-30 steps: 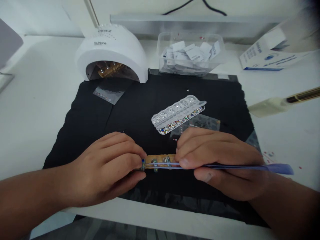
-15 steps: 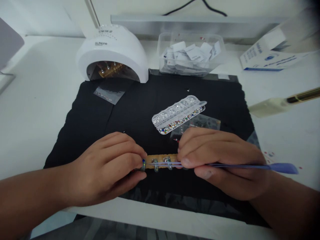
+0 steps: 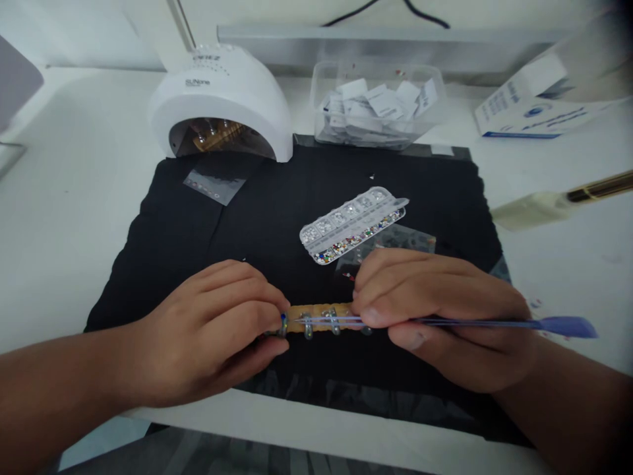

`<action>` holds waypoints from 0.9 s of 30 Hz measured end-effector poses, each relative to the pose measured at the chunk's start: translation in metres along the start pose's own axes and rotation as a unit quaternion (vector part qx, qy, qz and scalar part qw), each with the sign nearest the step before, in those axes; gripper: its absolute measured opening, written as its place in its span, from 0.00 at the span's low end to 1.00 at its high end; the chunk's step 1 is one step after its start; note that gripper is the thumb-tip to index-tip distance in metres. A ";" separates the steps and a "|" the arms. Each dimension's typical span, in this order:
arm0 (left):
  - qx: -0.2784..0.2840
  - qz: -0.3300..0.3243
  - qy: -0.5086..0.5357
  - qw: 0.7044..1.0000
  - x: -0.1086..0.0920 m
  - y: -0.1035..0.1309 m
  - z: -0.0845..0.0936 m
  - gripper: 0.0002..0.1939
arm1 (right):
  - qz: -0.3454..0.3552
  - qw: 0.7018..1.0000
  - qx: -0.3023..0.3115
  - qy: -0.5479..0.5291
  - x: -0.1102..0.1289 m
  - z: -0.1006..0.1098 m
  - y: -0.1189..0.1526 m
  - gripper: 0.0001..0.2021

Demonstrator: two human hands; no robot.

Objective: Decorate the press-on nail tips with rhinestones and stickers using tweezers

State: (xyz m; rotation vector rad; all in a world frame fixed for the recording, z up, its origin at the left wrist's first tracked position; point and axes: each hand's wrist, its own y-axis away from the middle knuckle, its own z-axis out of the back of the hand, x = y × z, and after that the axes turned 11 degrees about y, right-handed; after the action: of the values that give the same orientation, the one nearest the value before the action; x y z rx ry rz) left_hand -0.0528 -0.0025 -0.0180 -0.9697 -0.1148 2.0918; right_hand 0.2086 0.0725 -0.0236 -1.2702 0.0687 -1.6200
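A tan strip (image 3: 319, 318) lies low on the black cloth, with several glittery grey-green nail tips (image 3: 308, 325) mounted across it. My left hand (image 3: 222, 323) is closed around its left end, thumb and fingers pinching beside a nail tip (image 3: 283, 322) that bears a blue stone. My right hand (image 3: 440, 316) is closed on thin purple tweezers (image 3: 499, 323). Their prongs point left over the strip, the tips just right of that nail tip and seemingly apart from it. The strip's right end is hidden behind my right fingers. An open rhinestone case (image 3: 353, 224) rests beyond my hands.
A white nail lamp (image 3: 222, 99) stands at the back left with another tan strip (image 3: 222, 136) inside. Behind the black cloth (image 3: 262, 198) is a clear tub (image 3: 378, 112) of white packets. A box (image 3: 534, 115) and a bottle (image 3: 534, 210) stand right. Clear sheets (image 3: 217, 178) lie about.
The tweezers have shifted slightly right, their tips a little farther from the left nail tip. My left hand keeps its grip on the strip.
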 end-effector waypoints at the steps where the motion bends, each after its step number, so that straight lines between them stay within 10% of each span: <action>1: 0.000 0.001 0.000 1.000 0.000 0.000 0.000 0.11 | -0.001 1.000 -0.004 0.002 0.000 0.000 0.000 0.07; 27: -0.002 -0.001 0.010 1.000 -0.002 0.000 0.001 0.11 | 0.004 1.000 0.019 0.003 0.001 0.002 -0.001 0.05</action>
State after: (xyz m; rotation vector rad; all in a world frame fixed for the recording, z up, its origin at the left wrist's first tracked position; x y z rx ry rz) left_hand -0.0523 -0.0037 -0.0158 -0.9933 -0.1104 2.0797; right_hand 0.2095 0.0735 -0.0213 -1.2349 0.0466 -1.6108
